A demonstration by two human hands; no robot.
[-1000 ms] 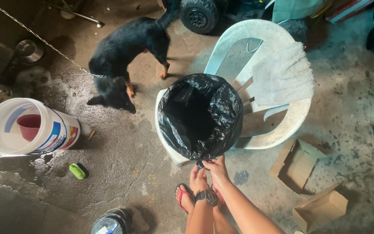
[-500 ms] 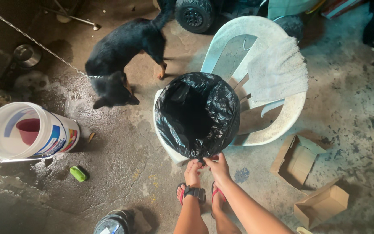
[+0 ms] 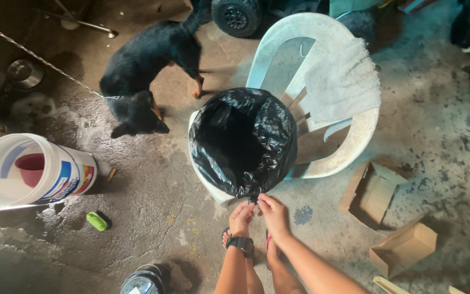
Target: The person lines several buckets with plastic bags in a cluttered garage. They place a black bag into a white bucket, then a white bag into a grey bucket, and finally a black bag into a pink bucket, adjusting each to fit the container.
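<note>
A black plastic bag (image 3: pixel 243 141) lines a white bin (image 3: pixel 205 182) standing on the concrete floor in front of a white plastic chair (image 3: pixel 349 147). Its mouth is open and dark inside. My left hand (image 3: pixel 240 218), with a dark watch at the wrist, and my right hand (image 3: pixel 274 213) both pinch a small gathered knot of the bag at the near rim. My feet in red sandals show below the hands.
A black dog (image 3: pixel 145 68) on a chain (image 3: pixel 33 54) stands at the upper left. A white bucket (image 3: pixel 33 171) with a red cup lies left, a green object (image 3: pixel 97 220) near it. A white towel (image 3: pixel 344 81) hangs on the chair. Cardboard boxes (image 3: pixel 376 193) lie right.
My hands stayed at the bag's near rim, working the knot, and shifted slightly. The dog lifted and turned its head. The view drifted a little.
</note>
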